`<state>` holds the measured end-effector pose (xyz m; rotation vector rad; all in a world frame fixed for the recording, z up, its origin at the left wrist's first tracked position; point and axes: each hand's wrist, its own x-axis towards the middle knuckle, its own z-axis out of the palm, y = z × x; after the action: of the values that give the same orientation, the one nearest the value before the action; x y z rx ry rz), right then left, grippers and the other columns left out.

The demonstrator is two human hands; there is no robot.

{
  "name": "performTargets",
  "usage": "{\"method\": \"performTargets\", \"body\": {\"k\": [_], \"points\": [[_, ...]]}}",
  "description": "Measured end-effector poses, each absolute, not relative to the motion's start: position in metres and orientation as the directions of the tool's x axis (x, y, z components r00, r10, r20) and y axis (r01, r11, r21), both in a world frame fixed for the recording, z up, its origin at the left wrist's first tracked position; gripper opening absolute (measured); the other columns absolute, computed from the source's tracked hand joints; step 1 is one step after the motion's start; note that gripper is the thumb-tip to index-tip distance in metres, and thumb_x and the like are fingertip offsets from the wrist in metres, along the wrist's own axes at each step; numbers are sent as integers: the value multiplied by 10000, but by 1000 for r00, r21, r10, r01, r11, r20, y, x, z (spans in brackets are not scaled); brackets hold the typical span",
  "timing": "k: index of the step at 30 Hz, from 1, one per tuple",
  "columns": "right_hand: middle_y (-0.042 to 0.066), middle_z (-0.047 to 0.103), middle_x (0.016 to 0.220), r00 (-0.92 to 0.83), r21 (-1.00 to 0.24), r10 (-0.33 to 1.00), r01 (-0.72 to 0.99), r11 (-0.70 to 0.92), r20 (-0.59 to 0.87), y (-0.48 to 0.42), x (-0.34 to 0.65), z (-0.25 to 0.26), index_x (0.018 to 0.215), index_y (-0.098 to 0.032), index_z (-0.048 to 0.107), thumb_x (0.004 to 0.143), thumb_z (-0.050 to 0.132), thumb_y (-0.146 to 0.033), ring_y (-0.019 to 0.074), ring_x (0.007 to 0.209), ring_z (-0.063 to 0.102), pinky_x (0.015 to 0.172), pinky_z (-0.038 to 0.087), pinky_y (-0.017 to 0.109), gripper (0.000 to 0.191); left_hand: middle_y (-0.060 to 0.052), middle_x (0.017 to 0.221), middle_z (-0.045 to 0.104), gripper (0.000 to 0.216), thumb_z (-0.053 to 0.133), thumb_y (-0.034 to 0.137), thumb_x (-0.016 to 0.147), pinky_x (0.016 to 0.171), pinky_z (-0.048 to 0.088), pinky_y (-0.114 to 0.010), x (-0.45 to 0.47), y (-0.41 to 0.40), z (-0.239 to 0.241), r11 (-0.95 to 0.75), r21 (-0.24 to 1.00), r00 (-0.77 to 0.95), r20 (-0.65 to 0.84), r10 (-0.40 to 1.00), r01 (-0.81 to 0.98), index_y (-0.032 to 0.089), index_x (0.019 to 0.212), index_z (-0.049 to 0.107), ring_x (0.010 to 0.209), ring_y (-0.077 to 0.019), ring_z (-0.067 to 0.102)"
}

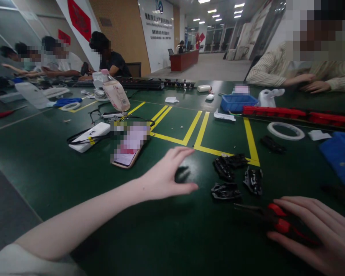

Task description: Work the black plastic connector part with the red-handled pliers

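Observation:
My left hand (166, 174) hovers over the dark green table (74, 184) with fingers and thumb apart in an open curve, holding nothing. It is just left of several black plastic parts (235, 176) lying in a loose cluster. My right hand (316, 230) lies at the lower right with its fingers laid over red-handled pliers (276, 220), whose dark jaws point left toward the black parts.
A phone (130, 147) and a white power bank (89, 137) with cables lie left of centre. Yellow tape lines (201, 130) mark the table. A blue bin (237, 102), red strips (276, 112), a tape roll (286, 130) and blue cloth (342, 157) sit right. Other people sit along the far edge.

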<state>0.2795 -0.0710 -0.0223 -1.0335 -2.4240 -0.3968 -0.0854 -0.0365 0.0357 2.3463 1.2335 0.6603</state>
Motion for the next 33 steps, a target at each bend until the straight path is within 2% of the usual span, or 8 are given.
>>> {"method": "performTargets", "body": {"k": [2, 6, 9, 12, 17, 22, 25, 33], "points": [[90, 657, 930, -631, 117, 564, 715, 690, 532, -71, 276, -18, 1261, -283, 462, 707, 711, -367, 275, 802, 658, 638, 569, 385, 613, -119, 1338, 443, 772, 726, 452, 721, 982, 436, -413, -61, -46, 29, -547, 620, 614, 129, 779, 563, 194, 1355, 370, 1192, -262, 462], [116, 630, 989, -629, 123, 540, 707, 696, 559, -67, 277, -12, 1281, -228, 451, 767, 661, -293, 280, 859, 629, 696, 547, 410, 559, -107, 1160, 550, 777, 768, 536, 632, 855, 477, -401, -32, -44, 16, -566, 620, 646, 121, 753, 544, 148, 1240, 476, 1028, -259, 527], [144, 612, 1040, -634, 186, 518, 718, 671, 574, -63, 278, -9, 1287, -182, 445, 800, 622, -295, 310, 954, 590, 803, 501, 475, 530, -86, 1087, 580, 571, 768, 427, 686, 828, 470, -388, -21, -35, 12, -592, 609, 669, 131, 731, 528, 151, 1127, 532, 977, -242, 537], [164, 605, 1094, -681, 249, 499, 692, 678, 536, -61, 276, -9, 1251, -124, 461, 832, 577, -326, 323, 1059, 551, 898, 451, 514, 479, -64, 1080, 588, 396, 728, 256, 752, 821, 473, -329, -14, -29, 12, -596, 679, 740, 115, 663, 428, 160, 1090, 545, 990, -204, 542], [161, 596, 1143, -641, 152, 574, 723, 673, 509, -64, 267, -9, 1235, -117, 455, 857, 494, -312, 311, 1144, 517, 958, 418, 520, 427, -66, 1054, 578, 420, 731, 239, 750, 794, 478, -297, -3, -19, 11, -607, 732, 824, 113, 556, 309, 151, 1124, 561, 958, -190, 548], [133, 633, 956, -592, 99, 605, 753, 650, 532, -66, 265, -7, 1033, -142, 530, 844, 459, -284, 275, 937, 604, 802, 495, 428, 247, -60, 1062, 554, 436, 728, 240, 754, 767, 483, -270, 1, -12, 7, -575, 774, 836, 114, 537, 264, 158, 1151, 567, 919, -164, 552], [124, 641, 904, -574, 102, 629, 776, 623, 525, -63, 266, -8, 988, -144, 546, 872, 427, -334, 247, 819, 611, 690, 492, 372, 252, -55, 1062, 554, 433, 726, 240, 758, 775, 481, -273, -1, -11, 6, -572, 783, 840, 123, 529, 245, 168, 1154, 566, 919, -161, 551], [134, 658, 880, -667, 249, 571, 727, 640, 479, -56, 254, -3, 963, -106, 594, 886, 456, -295, 231, 796, 589, 688, 465, 344, 247, -60, 1057, 558, 431, 723, 236, 761, 825, 475, -301, 0, -11, 3, -587, 772, 838, 138, 527, 242, 163, 1156, 567, 955, -176, 546]]}}
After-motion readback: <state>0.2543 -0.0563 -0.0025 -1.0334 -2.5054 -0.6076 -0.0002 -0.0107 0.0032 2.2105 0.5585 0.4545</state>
